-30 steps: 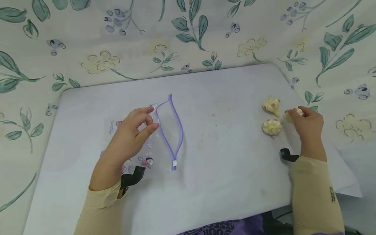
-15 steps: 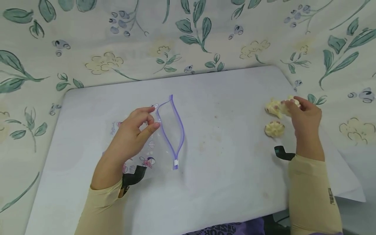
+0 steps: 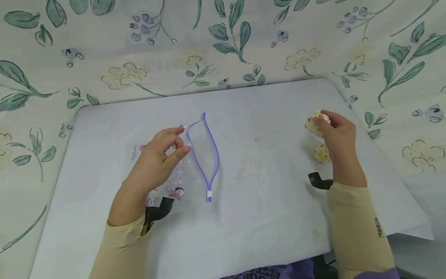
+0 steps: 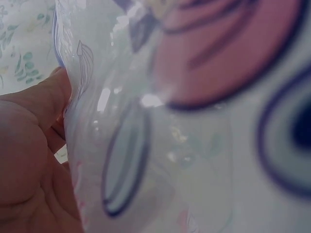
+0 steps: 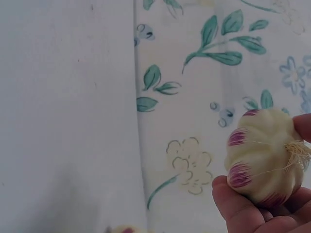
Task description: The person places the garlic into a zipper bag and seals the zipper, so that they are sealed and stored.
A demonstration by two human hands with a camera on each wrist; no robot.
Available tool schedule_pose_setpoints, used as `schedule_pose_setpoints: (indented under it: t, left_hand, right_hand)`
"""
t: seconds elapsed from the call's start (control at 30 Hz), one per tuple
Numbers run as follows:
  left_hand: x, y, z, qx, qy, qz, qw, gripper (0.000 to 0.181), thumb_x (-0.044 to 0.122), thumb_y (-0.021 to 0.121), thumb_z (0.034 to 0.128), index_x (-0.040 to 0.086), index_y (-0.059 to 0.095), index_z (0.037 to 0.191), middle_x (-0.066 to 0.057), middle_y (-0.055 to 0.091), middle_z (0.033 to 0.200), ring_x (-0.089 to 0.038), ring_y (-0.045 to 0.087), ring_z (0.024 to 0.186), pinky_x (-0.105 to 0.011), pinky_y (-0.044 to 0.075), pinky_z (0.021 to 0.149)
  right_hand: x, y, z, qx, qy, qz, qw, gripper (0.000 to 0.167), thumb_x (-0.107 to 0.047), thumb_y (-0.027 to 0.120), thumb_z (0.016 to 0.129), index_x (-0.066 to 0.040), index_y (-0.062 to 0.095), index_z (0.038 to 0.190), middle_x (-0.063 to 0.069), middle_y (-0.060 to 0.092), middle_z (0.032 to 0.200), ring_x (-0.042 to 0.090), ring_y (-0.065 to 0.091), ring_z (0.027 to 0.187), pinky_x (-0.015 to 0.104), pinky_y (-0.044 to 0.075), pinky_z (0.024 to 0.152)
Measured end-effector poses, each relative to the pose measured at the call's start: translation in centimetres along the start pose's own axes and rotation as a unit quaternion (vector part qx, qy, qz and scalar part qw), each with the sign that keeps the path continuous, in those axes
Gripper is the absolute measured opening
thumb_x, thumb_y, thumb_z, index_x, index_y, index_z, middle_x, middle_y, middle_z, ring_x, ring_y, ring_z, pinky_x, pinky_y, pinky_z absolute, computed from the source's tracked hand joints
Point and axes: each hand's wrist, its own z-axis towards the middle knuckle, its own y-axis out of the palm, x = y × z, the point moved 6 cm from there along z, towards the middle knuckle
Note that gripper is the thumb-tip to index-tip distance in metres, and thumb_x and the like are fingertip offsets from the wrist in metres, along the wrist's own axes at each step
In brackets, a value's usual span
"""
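A clear zip bag with a purple zip edge (image 3: 216,155) and printed figures stands with its mouth parted at the centre left. My left hand (image 3: 153,162) pinches the bag's near side by the mouth; in the left wrist view the thumb presses on the clear film (image 4: 160,145). At the right, my right hand (image 3: 339,139) grips a garlic bulb (image 3: 313,124), cream with purple streaks and dry roots in the right wrist view (image 5: 267,155). Another bulb (image 3: 322,154) lies on the table just below it. Whether the third bulb is behind the held one, I cannot tell.
The white table (image 3: 265,217) has small specks near its middle. A floral cloth (image 3: 258,38) rises behind its far edge. White sheeting (image 3: 404,209) hangs over the right edge, and purple clothing (image 3: 292,269) shows at the near edge.
My right hand has moved left with the garlic bulb, over where another bulb was lying. The left hand and the bag have stayed nearly still.
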Motion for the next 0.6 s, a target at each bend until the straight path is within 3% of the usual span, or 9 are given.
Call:
schedule_pose_setpoints:
  t: [0.23, 0.6]
  left_hand:
    - [-0.1, 0.0, -0.1, -0.007, -0.009, -0.002, 0.9999, 0.021, 0.032, 0.059, 0.1028, 0.015, 0.053, 0.091, -0.008, 0.048, 0.154, -0.040, 0.041, 0.144, -0.065, 0.037, 0.110]
    - [0.0, 0.0, 0.0, -0.008, -0.007, 0.001, 0.9999, 0.021, 0.031, 0.059, 0.1031, 0.014, 0.053, 0.092, -0.009, 0.047, 0.154, -0.041, 0.043, 0.142, -0.065, 0.041, 0.108]
  right_hand:
    - [-0.7, 2.1, -0.8, -0.033, -0.021, 0.028, 0.9988, 0.050, -0.040, 0.072, 0.093, -0.019, 0.063, 0.137, -0.007, 0.058, 0.125, 0.008, 0.055, 0.102, 0.008, 0.052, 0.078]
    - [-2.0, 4.7, -2.2, -0.073, -0.062, 0.027, 0.9950, 0.047, -0.034, 0.066, 0.097, -0.013, 0.060, 0.139, 0.007, 0.056, 0.140, 0.012, 0.059, 0.116, 0.014, 0.054, 0.088]
